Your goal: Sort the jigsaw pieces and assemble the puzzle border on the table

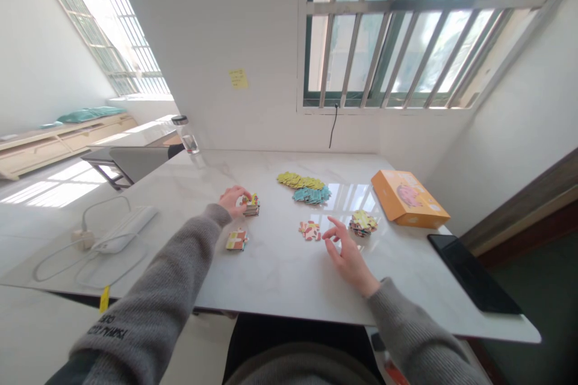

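Observation:
My left hand (232, 200) reaches over a stack of jigsaw puzzle pieces (252, 209), its fingers curled on a piece at the top. A smaller pile of puzzle pieces (236, 240) lies just nearer to me. My right hand (347, 251) hovers low over the table with fingers apart and nothing in them. Close to its fingertips, on the left, lie pink and white puzzle pieces (310, 231). Behind that hand, to the right, stands another stack of pieces (363, 224). Farther back are spread rows of yellow-green pieces (300, 181) and blue pieces (312, 195).
On the white marbled table (271, 277) an orange box (410, 198) sits at the right, with a black tablet (472, 274) near the edge. A power strip (124, 230) with looping cables is at the left. A clear bottle (186, 135) stands at the back left.

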`<state>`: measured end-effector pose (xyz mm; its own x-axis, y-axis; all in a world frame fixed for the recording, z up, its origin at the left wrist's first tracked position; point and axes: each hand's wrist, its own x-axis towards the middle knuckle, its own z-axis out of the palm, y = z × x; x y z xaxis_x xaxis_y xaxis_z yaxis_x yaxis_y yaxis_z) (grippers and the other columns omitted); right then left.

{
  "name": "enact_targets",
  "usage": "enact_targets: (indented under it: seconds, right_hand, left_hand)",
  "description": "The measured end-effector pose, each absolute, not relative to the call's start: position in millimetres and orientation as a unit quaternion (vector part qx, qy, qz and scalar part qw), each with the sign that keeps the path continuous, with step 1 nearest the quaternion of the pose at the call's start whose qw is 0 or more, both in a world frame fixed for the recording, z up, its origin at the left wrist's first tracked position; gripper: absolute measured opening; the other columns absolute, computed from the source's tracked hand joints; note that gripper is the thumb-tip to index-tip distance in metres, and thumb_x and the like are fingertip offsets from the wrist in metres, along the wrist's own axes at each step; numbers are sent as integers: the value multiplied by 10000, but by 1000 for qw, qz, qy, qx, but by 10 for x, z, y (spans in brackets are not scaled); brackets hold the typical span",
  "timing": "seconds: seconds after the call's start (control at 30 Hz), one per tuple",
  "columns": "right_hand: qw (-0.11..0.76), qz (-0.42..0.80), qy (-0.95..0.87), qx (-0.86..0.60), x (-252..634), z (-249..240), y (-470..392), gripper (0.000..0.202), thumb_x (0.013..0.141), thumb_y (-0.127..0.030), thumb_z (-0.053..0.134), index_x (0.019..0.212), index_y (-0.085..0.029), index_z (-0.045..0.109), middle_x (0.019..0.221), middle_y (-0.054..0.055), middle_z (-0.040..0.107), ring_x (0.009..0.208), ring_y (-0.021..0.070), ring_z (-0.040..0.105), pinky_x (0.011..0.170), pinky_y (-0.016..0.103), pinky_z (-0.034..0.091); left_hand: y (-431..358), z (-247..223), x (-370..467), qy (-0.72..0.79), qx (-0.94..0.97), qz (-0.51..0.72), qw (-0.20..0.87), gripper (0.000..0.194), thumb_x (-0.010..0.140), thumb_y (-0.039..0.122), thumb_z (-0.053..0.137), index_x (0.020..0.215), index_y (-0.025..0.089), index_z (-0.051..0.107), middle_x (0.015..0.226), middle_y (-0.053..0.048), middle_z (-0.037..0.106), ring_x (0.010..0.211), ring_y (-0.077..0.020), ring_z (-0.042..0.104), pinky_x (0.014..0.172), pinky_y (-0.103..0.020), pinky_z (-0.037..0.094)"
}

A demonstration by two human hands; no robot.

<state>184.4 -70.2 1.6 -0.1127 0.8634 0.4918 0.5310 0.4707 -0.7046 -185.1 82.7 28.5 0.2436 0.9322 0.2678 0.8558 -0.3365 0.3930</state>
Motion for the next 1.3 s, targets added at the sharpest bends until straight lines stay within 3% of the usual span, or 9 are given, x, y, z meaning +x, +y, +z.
enact_targets:
  seconds: [0.17,0.33,0.57,0.7,0.83,0.97,1.1,1.2,1.3]
  right_hand:
    - [449,141,-744,-475,1857,-3,-712,476,951,-240,453,1421,-238,379,939,47,662,898,222,637,876,418,518]
    - [442,142,-748,-475,1865,-42,-698,492,952,-209,444,1437,-233,366,955,51,648,927,221,631,911,426,507]
    - [389,115,-779,-479,1906,-84,-650,468,921,-123,427,1377,-227,456,994,66,629,961,229,595,915,417,494]
    - [351,105,-790,-491,1929,-75,-634,435,912,-86,409,1312,-217,517,1049,89,607,1015,249,565,917,424,487]
    - [342,94,-793,-496,1918,-78,-632,439,906,-82,420,1312,-214,522,1048,93,599,1013,252,564,914,420,483]
    - [324,78,-800,-499,1874,-78,-613,418,908,-94,442,1296,-215,538,1054,96,596,1020,254,569,917,418,480]
    - [360,88,-797,-478,1830,-35,-499,404,929,-143,450,1321,-215,512,1139,113,573,1073,255,565,945,419,480]
    - [409,150,-764,-475,1768,15,-333,382,953,-230,469,1335,-220,489,1084,96,600,939,223,605,886,402,500]
    - [451,299,-710,-452,1651,52,-141,359,959,-323,472,1297,-205,494,812,10,609,719,178,606,711,334,514]
  left_hand:
    - [803,215,-1847,566,788,232,72,291,724,218,533,982,226,667,1086,-54,598,1078,-271,521,1026,-457,403]
    - [685,280,-1755,556,784,276,9,334,740,201,558,1063,213,638,1210,-90,561,1137,-295,491,1029,-490,395]
    - [307,217,-859,412,878,232,72,213,821,235,576,1021,202,640,1007,-71,654,965,-249,583,929,-426,465]
    - [140,42,-312,408,883,210,100,334,781,336,684,1091,221,641,1122,-84,636,1061,-286,559,936,-447,468]
    - [127,-87,-99,408,880,214,112,434,763,308,692,1180,217,613,1139,-89,644,1099,-306,539,959,-466,450]
    - [160,-168,-97,394,884,227,110,424,734,268,685,1149,209,619,1074,-92,645,1061,-309,546,914,-468,459]
    - [173,-173,-128,369,865,329,89,439,649,229,728,1069,185,611,1022,-93,599,975,-286,551,870,-452,479]
    - [189,-134,-150,358,829,423,72,431,627,184,733,1035,195,592,1009,-81,545,952,-257,546,868,-429,496]
    - [218,-116,-166,360,803,472,55,414,649,182,738,1030,210,579,997,-70,515,957,-247,540,866,-418,507]
